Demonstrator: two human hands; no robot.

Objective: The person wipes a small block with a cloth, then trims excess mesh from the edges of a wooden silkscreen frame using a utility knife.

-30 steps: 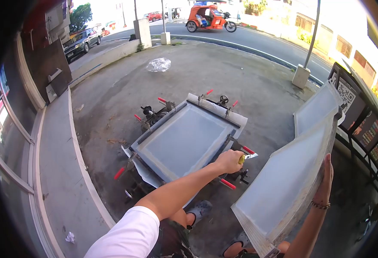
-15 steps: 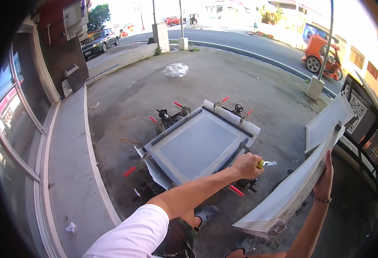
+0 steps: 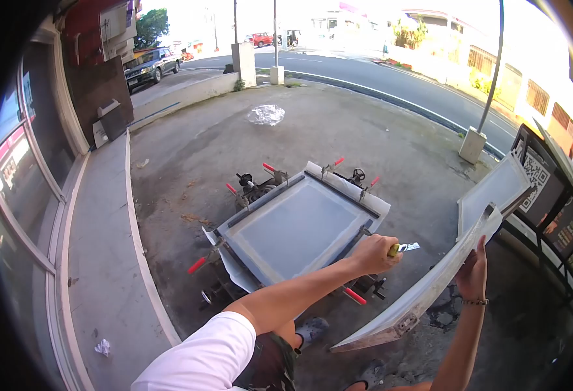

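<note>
A yellow-handled cutter (image 3: pixel 404 248) with a short shiny blade is in the closed fist of my left hand (image 3: pixel 376 254), above the near right edge of a clamped screen. This mesh screen (image 3: pixel 293 225) lies flat, pale grey in the middle with a lighter border. Its dark bars are held by several red-handled clamps (image 3: pixel 197 264). My right hand (image 3: pixel 472 277), with a bracelet on the wrist, holds the side of a second screen frame (image 3: pixel 407 303), which stands tilted and almost edge-on. Part of its grip is hidden by the frame.
Another framed screen (image 3: pixel 493 192) leans against a dark sign board (image 3: pixel 554 202) with a QR code. Crumpled clear plastic (image 3: pixel 265 115) lies on the concrete. Glass doors (image 3: pixel 29 163) and a raised step (image 3: pixel 101 260) run along the left. My shoes (image 3: pixel 312 331) are close to the clamped screen.
The held screen frame has swung left and turned more edge-on, my right hand moving left with it. My left hand keeps the cutter in nearly the same place. The orange tricycle has left the view.
</note>
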